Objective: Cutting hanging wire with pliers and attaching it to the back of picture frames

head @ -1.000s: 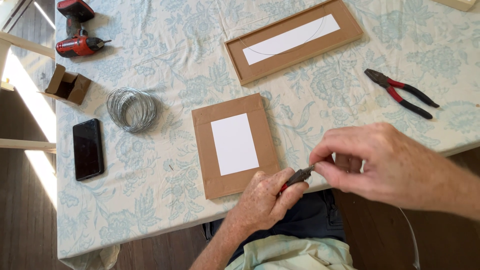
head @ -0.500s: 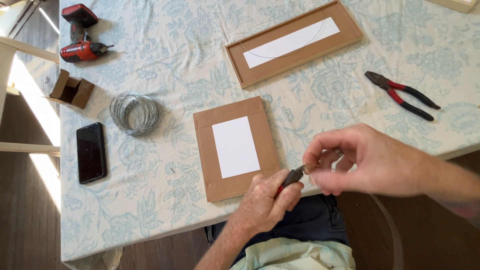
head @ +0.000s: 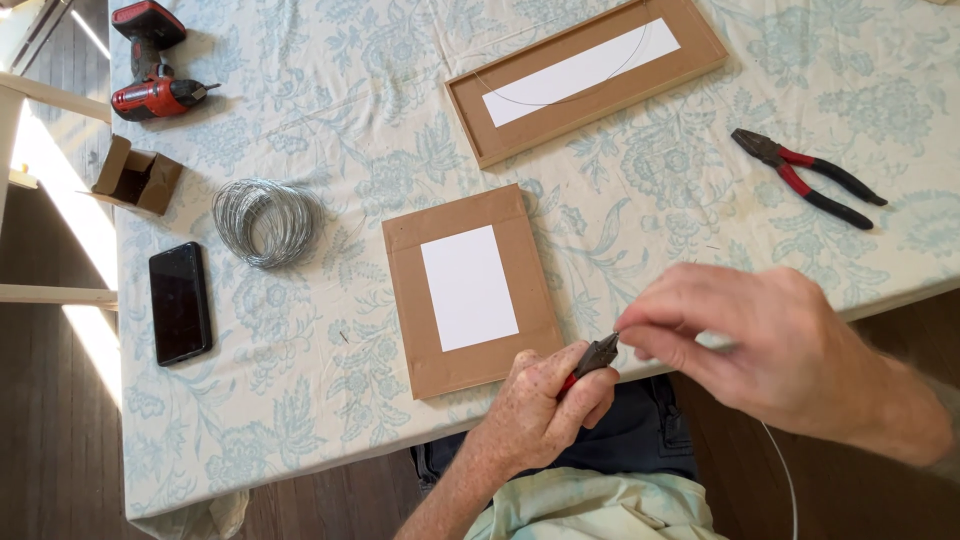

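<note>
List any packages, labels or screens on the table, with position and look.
Phone: left edge of the table, flat, black rectangle, screen dark.
Box: above the phone, small brown cardboard, open.
White panels on the two frame backs: plain rectangles, middle and top; possibly labels.

table (head: 330, 420) | frames (head: 470, 290) | pliers (head: 810, 178) | wire coil (head: 265, 220) | phone (head: 180, 302) | drill (head: 150, 65)

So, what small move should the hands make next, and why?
Probably squeeze the small pliers shut. The left hand holds them at the table's edge, and the right hand pinches something right at their tip; a thin wire hangs below that hand. Whether the wire already sits between the jaws cannot be seen.
</note>
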